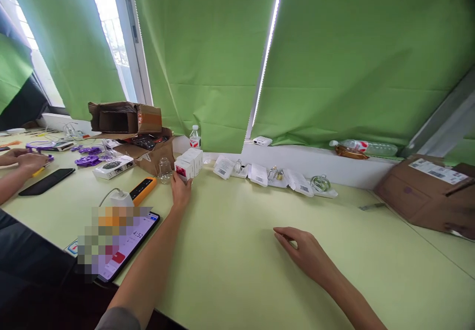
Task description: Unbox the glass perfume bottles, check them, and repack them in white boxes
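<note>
My left hand (180, 191) is at the near end of a row of small white boxes (195, 159). Its thumb and fingers close around the lower part of the nearest box (181, 170), which has a dark red picture on its face. Just left of that hand stands a clear glass dome (164, 169). Over the bare tabletop, my right hand (302, 246) is held with thumb and forefinger tips together and nothing visible between them. Further back, opened white packs (259, 175) lie beside small glass pieces, among them a greenish round one (320, 183).
An orange-and-black power strip (144, 190) with a white plug and a lit phone (135, 243) lie left of my forearm. Cardboard boxes (129, 119) stand behind; another carton (423, 196) is at right. Another person's hands (27, 162) work at far left near purple parts (88, 159).
</note>
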### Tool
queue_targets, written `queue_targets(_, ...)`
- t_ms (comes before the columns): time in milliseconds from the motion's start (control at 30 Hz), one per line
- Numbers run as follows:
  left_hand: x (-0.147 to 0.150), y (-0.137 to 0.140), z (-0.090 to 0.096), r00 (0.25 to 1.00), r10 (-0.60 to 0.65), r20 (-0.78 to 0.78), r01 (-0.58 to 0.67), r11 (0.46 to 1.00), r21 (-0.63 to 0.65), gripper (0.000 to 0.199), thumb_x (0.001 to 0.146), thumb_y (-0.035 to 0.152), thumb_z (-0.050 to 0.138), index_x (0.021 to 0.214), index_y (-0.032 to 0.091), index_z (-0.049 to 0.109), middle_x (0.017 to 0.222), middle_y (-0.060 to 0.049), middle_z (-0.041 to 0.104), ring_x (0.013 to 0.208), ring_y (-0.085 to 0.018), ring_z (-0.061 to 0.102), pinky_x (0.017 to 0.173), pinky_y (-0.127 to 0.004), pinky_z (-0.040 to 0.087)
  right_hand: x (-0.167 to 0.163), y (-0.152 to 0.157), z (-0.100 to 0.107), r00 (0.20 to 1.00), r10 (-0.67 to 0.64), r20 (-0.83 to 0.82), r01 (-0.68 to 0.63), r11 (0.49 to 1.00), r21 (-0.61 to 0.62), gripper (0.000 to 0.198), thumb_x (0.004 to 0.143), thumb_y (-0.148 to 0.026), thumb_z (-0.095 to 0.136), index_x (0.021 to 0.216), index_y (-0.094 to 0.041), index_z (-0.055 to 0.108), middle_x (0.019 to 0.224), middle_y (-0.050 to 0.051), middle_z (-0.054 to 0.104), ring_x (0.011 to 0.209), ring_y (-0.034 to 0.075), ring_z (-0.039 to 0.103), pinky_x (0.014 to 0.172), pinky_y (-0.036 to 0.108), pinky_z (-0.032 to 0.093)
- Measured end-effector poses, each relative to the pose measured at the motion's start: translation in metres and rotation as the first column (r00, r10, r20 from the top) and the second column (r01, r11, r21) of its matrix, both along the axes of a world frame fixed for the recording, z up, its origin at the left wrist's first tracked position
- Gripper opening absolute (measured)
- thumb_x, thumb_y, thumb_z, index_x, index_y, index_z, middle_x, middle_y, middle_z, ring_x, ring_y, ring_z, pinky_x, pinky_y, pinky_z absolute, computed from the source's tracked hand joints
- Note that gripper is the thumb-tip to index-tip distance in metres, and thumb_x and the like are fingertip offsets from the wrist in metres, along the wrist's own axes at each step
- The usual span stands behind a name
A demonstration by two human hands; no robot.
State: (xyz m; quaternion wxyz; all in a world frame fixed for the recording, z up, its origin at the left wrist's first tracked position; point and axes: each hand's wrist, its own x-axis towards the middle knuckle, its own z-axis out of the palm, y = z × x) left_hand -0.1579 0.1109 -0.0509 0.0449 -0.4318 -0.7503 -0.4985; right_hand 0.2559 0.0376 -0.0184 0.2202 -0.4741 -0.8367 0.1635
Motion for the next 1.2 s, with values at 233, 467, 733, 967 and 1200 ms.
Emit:
queue_targets(233, -0.003, 0.003, 0.000, 0.997, 0.075, 0.021, -0.075, 0.997, -0.012, 0.064, 0.079, 0.036, 0.061, 0.128, 0.006, 0.034, 0.126, -0.023, 0.045, 0.122, -0.034, 0.042, 0.099, -0.045, 0.037, -0.007, -0.007, 0.008, 1.000, 0.003, -0.006, -0.003, 1.000, 0.024, 0.038, 0.094, -0.041, 0.039, 0.103, -0.022, 0.069, 0.101, 0.007, 0.071, 0.087, 0.023, 0.066, 0.076, 0.036, 0.050)
queue_targets(467, -0.004, 0.000, 0.006, 0.993, 0.088, 0.078, -0.085, 0.995, -0.045, 0.072, 0.075, 0.043, 0.063, 0.126, 0.002, 0.034, 0.124, -0.026, 0.046, 0.122, -0.039, 0.041, 0.097, -0.050, 0.037, -0.014, -0.015, 0.012, 1.000, 0.008, -0.024, -0.006, 0.997, 0.080, 0.032, 0.094, -0.032, 0.040, 0.100, -0.021, 0.070, 0.094, 0.005, 0.072, 0.084, 0.020, 0.066, 0.076, 0.031, 0.047)
queue_targets(733, -0.005, 0.000, 0.002, 0.993, 0.103, 0.059, -0.101, 0.994, -0.042, 0.087, 0.071, 0.061, 0.062, 0.128, 0.001, 0.032, 0.128, -0.027, 0.042, 0.124, -0.040, 0.037, 0.100, -0.049, 0.036, -0.013, -0.013, 0.007, 0.998, -0.034, -0.050, 0.039, 0.996, 0.086, 0.027, 0.091, -0.026, 0.045, 0.099, -0.019, 0.070, 0.098, 0.006, 0.072, 0.089, 0.019, 0.065, 0.079, 0.028, 0.046)
queue_targets(967, 0.000, -0.012, 0.010, 0.963, 0.252, -0.093, -0.244, 0.965, 0.094, 0.060, 0.085, 0.060, 0.043, 0.111, 0.006, 0.046, 0.111, -0.018, 0.054, 0.107, -0.032, 0.048, 0.088, -0.042, 0.039, -0.002, 0.005, -0.007, 0.986, -0.163, -0.023, 0.165, 0.972, 0.170, 0.028, 0.089, -0.026, 0.049, 0.109, -0.017, 0.067, 0.110, 0.006, 0.069, 0.102, 0.018, 0.062, 0.091, 0.026, 0.044)
queue_targets(1200, 0.029, -0.026, 0.017, 0.862, -0.107, -0.495, 0.031, 0.987, -0.160, 0.040, 0.088, 0.050, 0.039, 0.069, 0.018, 0.055, 0.072, -0.005, 0.062, 0.063, -0.017, 0.052, 0.054, -0.027, 0.025, 0.033, 0.034, -0.017, 0.905, -0.423, -0.030, 0.417, 0.875, 0.247, 0.030, 0.091, -0.024, 0.043, 0.106, -0.015, 0.066, 0.112, 0.008, 0.068, 0.106, 0.019, 0.060, 0.095, 0.029, 0.042)
